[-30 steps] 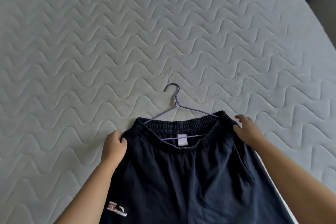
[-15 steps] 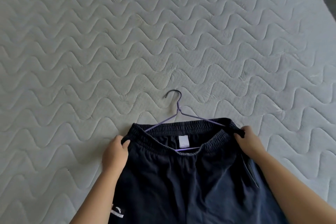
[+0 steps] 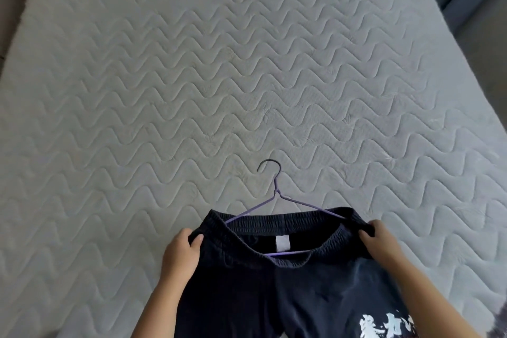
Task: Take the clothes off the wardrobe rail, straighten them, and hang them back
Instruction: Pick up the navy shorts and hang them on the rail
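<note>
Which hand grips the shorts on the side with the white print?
The right hand: the white print lies below it. Below the left hand the shorts are plain.

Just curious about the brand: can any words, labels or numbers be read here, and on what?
White brush-style print on the dark navy fabric shorts: blurred and cut off, unreadable.
Small white sewn tag inside the waistband: no text legible.
No other writing shows.

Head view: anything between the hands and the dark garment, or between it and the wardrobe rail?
Nothing visible separates them: the left hand and right hand each grip an end of the dark garment's waistband on the mattress. The purple hanger sits inside the waistband. The rail is out of view, so that path is unknown.
</note>
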`<state>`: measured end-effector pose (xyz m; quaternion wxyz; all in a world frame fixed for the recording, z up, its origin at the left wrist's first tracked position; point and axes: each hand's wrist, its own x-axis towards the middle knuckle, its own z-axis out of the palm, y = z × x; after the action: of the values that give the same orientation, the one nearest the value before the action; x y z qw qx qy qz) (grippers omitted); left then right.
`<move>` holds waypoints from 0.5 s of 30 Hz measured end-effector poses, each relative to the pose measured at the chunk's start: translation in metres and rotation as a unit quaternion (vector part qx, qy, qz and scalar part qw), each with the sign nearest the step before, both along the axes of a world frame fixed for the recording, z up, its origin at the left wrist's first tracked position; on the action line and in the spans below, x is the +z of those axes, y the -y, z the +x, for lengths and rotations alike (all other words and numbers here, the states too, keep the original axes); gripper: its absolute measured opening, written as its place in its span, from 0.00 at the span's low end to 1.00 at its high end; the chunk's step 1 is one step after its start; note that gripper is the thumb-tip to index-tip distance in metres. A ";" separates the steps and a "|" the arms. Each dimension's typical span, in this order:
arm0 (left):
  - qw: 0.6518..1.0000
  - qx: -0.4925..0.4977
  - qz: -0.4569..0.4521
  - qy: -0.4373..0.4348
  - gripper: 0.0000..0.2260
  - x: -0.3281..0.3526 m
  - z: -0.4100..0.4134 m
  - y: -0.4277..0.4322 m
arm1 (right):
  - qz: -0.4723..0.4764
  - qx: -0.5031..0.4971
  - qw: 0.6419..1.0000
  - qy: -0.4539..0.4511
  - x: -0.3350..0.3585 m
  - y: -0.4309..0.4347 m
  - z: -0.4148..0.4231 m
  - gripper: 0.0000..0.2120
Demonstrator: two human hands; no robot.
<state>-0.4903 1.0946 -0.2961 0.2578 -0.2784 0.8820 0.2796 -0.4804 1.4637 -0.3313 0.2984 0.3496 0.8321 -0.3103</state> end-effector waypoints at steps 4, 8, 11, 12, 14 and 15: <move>1.000 0.001 0.006 -0.017 0.17 0.040 0.036 -0.009 | -0.008 0.004 1.000 -0.028 0.035 -0.008 0.033 0.08; 0.999 0.003 0.002 -0.054 0.15 0.074 0.074 -0.012 | -0.018 -0.010 0.997 -0.077 0.063 -0.011 0.069 0.05; 0.997 0.014 0.003 -0.070 0.12 0.093 0.103 -0.010 | -0.024 0.002 0.996 -0.089 0.082 -0.015 0.093 0.04; 0.997 0.018 0.004 -0.074 0.10 0.099 0.111 -0.009 | -0.026 0.009 0.995 -0.099 0.089 -0.016 0.099 0.04; 0.996 0.025 0.004 -0.090 0.10 0.111 0.128 -0.009 | -0.028 0.020 0.992 -0.118 0.104 -0.018 0.107 0.04; 0.994 0.031 0.003 -0.100 0.11 0.117 0.136 -0.010 | -0.026 0.025 0.991 -0.128 0.111 -0.018 0.110 0.04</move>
<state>-0.3547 1.1041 -0.1787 0.1600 -0.2751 0.8935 0.3169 -0.3703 1.4820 -0.2200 0.2065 0.2781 0.8636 -0.3664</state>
